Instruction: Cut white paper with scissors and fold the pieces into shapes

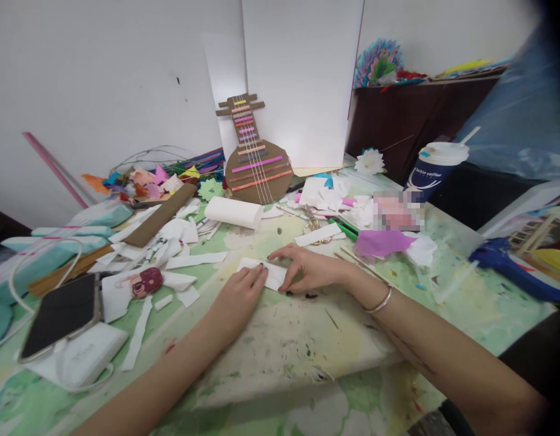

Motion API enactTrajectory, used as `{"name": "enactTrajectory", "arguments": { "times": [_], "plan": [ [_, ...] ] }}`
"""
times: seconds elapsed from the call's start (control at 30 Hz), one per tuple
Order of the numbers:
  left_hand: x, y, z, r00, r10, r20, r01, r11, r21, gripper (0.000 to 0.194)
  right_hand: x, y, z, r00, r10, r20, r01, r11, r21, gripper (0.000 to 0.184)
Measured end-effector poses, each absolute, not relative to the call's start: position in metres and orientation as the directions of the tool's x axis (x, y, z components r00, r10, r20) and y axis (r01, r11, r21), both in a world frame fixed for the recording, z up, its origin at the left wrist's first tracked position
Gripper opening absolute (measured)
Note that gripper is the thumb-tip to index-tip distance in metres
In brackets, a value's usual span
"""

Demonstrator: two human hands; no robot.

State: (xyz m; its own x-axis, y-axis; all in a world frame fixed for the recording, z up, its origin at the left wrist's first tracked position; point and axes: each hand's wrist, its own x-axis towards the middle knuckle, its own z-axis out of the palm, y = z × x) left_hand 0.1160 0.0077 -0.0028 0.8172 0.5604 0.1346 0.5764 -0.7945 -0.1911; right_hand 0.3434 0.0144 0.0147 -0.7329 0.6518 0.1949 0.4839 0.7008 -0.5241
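Bare forearms [180, 369] reached over the worktop [465, 287]. Left hand [238, 297], fingers together, pressed the white paper [274, 276] down between the hands, apparently steadying it; right hand [313, 267], thumb and forefinger apart, bracketed its right end. Scissors [313, 223] lay beyond.

hands [312, 267] — dark nails [289, 293]; right wrist — silvery bangle [383, 303]; right forearm [443, 345], dark slender marking [413, 351]

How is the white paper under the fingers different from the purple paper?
Both the left hand and right hand touch the white paper, while neither touches the purple paper. The white paper shows straight edges, but the purple paper has a curvy one. Both are on the table.
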Motion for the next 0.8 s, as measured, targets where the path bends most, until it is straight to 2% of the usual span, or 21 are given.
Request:
{"name": "enactTrajectory", "arguments": {
  "times": [0.23, 0.33, 0.47, 0.6, 0.8],
  "plan": [
    [0.115, 0.01, -0.006, 0.787, 0.609, 0.101, 0.616, -0.764, -0.192, 0.055, 0.334, 0.003, 0.027, -0.737, 0.626, 0.255, 0.44, 0.73, -0.523, 0.023],
    [0.115, 0.009, -0.005, 0.777, 0.626, 0.065, 0.626, -0.758, -0.182, 0.057, 0.327, 0.0, 0.025, -0.734, 0.622, 0.272, 0.466, 0.753, -0.465, 0.027],
    [0.114, 0.008, 0.0, 0.741, 0.67, 0.044, 0.665, -0.723, -0.185, 0.061, 0.321, -0.001, 0.018, -0.735, 0.621, 0.272, 0.52, 0.774, -0.362, 0.024],
    [0.111, 0.01, 0.006, 0.733, 0.679, 0.049, 0.675, -0.716, -0.174, 0.063, 0.32, -0.003, 0.021, -0.719, 0.663, 0.208, 0.607, 0.745, -0.278, 0.022],
    [0.102, 0.018, 0.006, 0.698, 0.704, 0.133, 0.716, -0.689, -0.107, 0.055, 0.328, -0.008, 0.036, -0.635, 0.766, 0.1, 0.743, 0.641, -0.189, 0.017]
  ]
}}
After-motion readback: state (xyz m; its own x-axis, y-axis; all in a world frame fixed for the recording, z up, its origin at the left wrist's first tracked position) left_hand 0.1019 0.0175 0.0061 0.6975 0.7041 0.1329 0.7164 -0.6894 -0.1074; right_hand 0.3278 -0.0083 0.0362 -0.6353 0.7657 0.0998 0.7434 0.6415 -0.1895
